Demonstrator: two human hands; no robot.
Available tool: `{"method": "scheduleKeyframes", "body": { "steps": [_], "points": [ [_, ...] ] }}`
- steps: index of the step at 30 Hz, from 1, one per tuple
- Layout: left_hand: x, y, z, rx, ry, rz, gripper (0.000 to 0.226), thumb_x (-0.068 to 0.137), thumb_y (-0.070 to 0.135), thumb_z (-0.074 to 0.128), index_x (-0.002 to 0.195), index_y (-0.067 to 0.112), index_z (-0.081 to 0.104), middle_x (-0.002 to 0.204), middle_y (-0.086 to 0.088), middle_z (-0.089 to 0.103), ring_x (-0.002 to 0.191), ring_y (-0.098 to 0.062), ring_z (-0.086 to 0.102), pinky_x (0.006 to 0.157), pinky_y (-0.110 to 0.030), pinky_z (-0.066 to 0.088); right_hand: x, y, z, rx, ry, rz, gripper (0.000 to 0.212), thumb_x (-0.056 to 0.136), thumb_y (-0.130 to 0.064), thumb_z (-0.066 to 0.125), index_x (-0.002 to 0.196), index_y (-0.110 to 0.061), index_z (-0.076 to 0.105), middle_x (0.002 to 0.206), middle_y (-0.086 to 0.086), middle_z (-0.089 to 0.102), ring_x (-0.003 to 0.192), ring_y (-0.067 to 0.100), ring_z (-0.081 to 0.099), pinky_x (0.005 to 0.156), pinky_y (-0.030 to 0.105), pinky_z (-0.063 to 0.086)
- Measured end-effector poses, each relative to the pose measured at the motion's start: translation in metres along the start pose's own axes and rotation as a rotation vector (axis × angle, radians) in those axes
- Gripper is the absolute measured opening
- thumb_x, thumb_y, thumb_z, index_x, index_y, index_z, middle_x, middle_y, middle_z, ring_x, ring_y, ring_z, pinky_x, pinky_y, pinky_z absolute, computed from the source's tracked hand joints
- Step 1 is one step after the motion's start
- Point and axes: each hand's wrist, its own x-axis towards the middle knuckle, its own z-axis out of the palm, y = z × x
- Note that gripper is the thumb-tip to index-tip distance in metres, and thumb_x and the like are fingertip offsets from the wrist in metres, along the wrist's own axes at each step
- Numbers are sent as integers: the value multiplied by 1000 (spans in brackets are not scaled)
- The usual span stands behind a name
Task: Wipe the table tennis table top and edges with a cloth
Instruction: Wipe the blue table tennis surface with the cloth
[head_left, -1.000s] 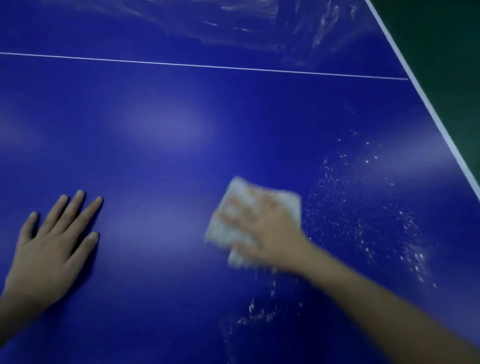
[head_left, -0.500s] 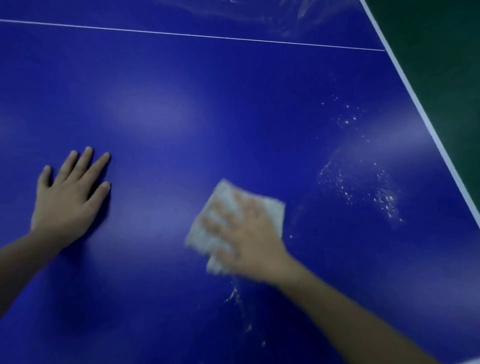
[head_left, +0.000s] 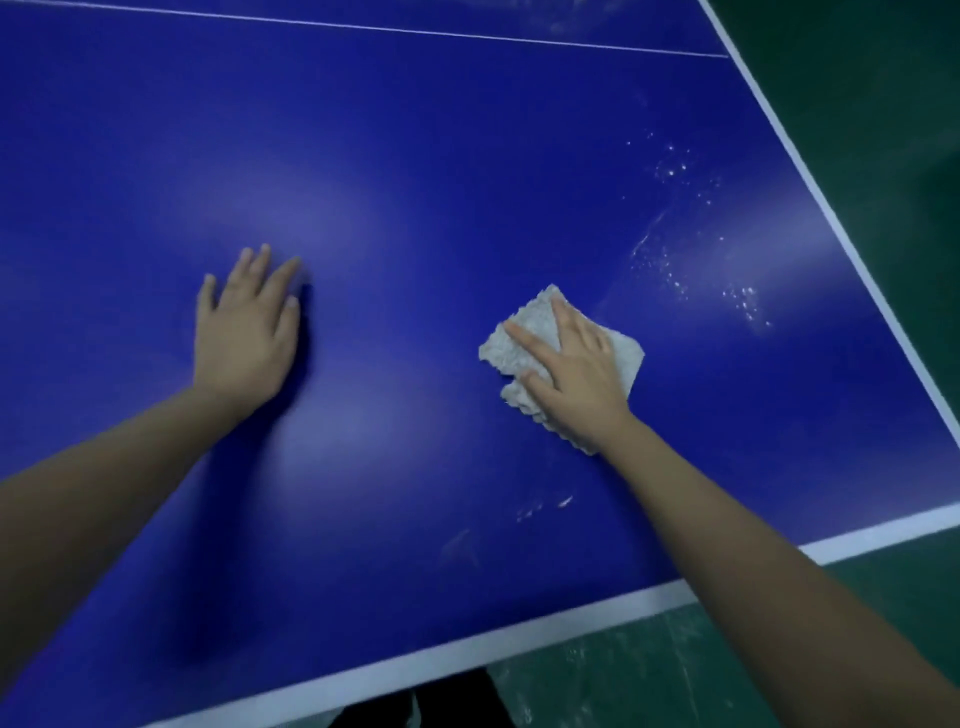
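Observation:
The blue table tennis table (head_left: 441, 156) fills the view, with white lines along its near and right edges. A pale grey folded cloth (head_left: 519, 343) lies flat on the top, right of centre. My right hand (head_left: 576, 374) presses down on the cloth with fingers spread, pinning it to the surface. My left hand (head_left: 247, 332) rests flat on the bare table to the left, fingers slightly apart, holding nothing. White droplets or specks (head_left: 691, 270) dot the surface to the right of the cloth, and faint smears (head_left: 540, 509) sit nearer the front edge.
The white near edge line (head_left: 467, 649) runs across the bottom and the right edge line (head_left: 841, 239) slants up. Green floor (head_left: 883, 104) lies beyond both. A thin white centre line (head_left: 363, 28) crosses the far part of the table. Dark clothing shows at the bottom.
The view has pulled back, so the near edge and floor now show. My right hand with the cloth has slid toward the speckled area; my left hand stays planted flat on the table.

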Motion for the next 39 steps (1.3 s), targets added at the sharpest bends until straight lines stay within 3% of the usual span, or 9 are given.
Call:
{"method": "scheduleKeyframes", "body": {
  "steps": [6, 10, 14, 17, 20, 23, 28, 32, 39],
  "points": [
    [-76, 35, 8, -6, -129, -17, 46, 100, 24, 32, 146, 17, 30, 155, -8, 20, 144, -20, 10, 114, -45, 1, -71, -108, 31, -73, -117, -423, 54, 87, -41, 52, 139, -39, 40, 153, 18, 24, 139, 34, 25, 111, 43, 16],
    [-95, 35, 9, 78, -169, 30, 50, 100, 29, 25, 149, 21, 19, 157, -5, 11, 145, -19, 4, 114, -44, -1, -120, -113, 38, -123, -203, -584, 53, 90, -44, 38, 143, -40, 33, 156, 12, 21, 143, 28, 19, 114, 42, 12],
    [-98, 36, 9, 111, -166, 38, 51, 100, 30, 22, 149, 21, 15, 157, -6, 10, 145, -20, 2, 115, -44, -2, -121, -48, 19, -31, -139, -199, 57, 89, -47, 25, 141, -31, 39, 149, 14, 33, 138, 33, 29, 112, 45, 19],
    [-98, 38, 10, 124, -160, 31, 51, 100, 30, 22, 149, 21, 15, 157, -6, 11, 145, -21, 2, 115, -45, -2, -134, 2, 8, -28, -14, 211, 57, 89, -50, 15, 143, -39, 31, 155, 11, 21, 142, 29, 19, 114, 45, 15],
    [-97, 39, 10, 142, -158, 28, 51, 100, 31, 22, 149, 20, 15, 157, -7, 12, 145, -22, 4, 115, -47, 0, -152, 2, 12, -33, 50, 385, 59, 89, -51, 13, 144, -39, 30, 157, 7, 16, 143, 26, 14, 114, 44, 12],
    [-96, 38, 10, 146, -164, 30, 52, 99, 31, 21, 149, 20, 15, 157, -7, 12, 145, -23, 4, 115, -48, 1, -156, -48, 25, -60, 33, 367, 56, 92, -51, 16, 144, -38, 32, 156, 11, 19, 143, 29, 17, 113, 44, 13],
    [-96, 36, 10, 127, -169, 39, 51, 100, 31, 22, 149, 20, 16, 157, -7, 12, 145, -23, 4, 114, -47, 1, -154, -141, 52, -107, -15, 19, 54, 89, -45, 31, 141, -35, 39, 150, 14, 33, 139, 31, 30, 111, 43, 23],
    [-97, 37, 8, 135, -170, 42, 51, 100, 32, 21, 149, 20, 16, 157, -7, 12, 145, -23, 5, 114, -47, 1, -161, -128, 49, -100, -103, -106, 55, 91, -45, 27, 146, -39, 24, 157, 9, 16, 145, 25, 13, 115, 40, 4],
    [-96, 41, 8, 151, -168, 20, 51, 99, 30, 25, 149, 19, 18, 157, -7, 14, 145, -22, 5, 114, -47, 1, -176, 15, 13, -81, -11, 405, 60, 91, -52, 7, 147, -36, 17, 158, 7, 11, 145, 23, 10, 117, 41, 9]
  ]
}}
